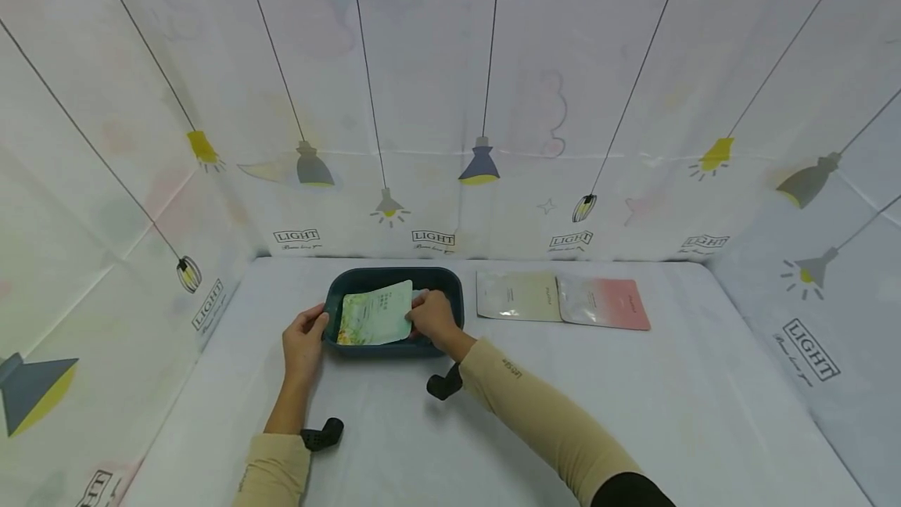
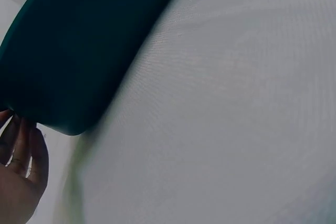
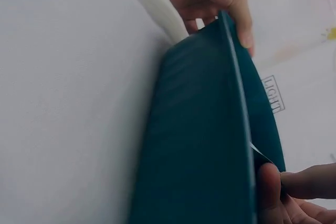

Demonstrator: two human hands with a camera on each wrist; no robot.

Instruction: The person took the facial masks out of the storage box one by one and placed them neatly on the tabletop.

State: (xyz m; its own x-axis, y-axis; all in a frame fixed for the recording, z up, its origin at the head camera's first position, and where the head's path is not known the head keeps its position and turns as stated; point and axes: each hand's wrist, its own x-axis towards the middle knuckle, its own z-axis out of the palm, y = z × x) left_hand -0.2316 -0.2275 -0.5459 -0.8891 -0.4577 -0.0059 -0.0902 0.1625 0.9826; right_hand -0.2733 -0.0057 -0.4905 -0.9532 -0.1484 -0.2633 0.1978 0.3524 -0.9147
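Observation:
A dark teal tray (image 1: 394,351) with rounded corners lies near the table's back edge. My left hand (image 1: 304,344) grips its left rim, thumb over the inside and fingers along the outer wall, as the right wrist view shows. Inside the tray is a flat pale green sachet (image 1: 376,311) with a leafy print. The right hand (image 1: 432,315) reaches over the tray's front rim and pinches the sachet's right edge between thumb and fingers. A whitish edge shows behind the sachet by these fingers. In the left wrist view the tray (image 2: 73,51) hides part of the left hand (image 2: 21,166).
To the tray's right, two flat sachets lie side by side, slightly overlapping: a pale yellow one (image 1: 517,296) and a pink one (image 1: 604,302). A white cloth (image 1: 633,413) covers the table. Behind it hangs a curtain (image 1: 422,37) printed with lamps.

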